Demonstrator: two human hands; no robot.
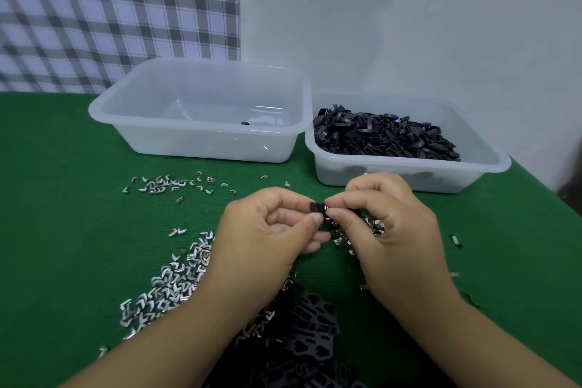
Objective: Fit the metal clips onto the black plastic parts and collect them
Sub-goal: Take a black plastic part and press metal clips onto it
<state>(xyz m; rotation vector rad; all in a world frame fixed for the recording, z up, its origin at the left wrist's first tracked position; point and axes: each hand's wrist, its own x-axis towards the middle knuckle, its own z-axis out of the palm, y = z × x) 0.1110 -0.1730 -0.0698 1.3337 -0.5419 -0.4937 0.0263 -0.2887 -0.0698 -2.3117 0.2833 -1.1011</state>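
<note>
Head view: a small, blocky black plastic part (pixel 316 207) is pinched by the left hand (pixel 271 230), and a shiny metal clip (pixel 329 206) is held at its right end by the curled fingertips of the right hand (pixel 384 217). Bent loose clips (pixel 170 280) are strewn over the green counter (pixel 78 230) below. Behind, the right tub (pixel 409 173) is heaped with black parts (pixel 387 135); the left tub (pixel 201 148) holds one dark piece (pixel 245 123).

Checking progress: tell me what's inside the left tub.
The left tub holds one small dark piece on its floor. Its near wall covers the floor's front strip.
</note>
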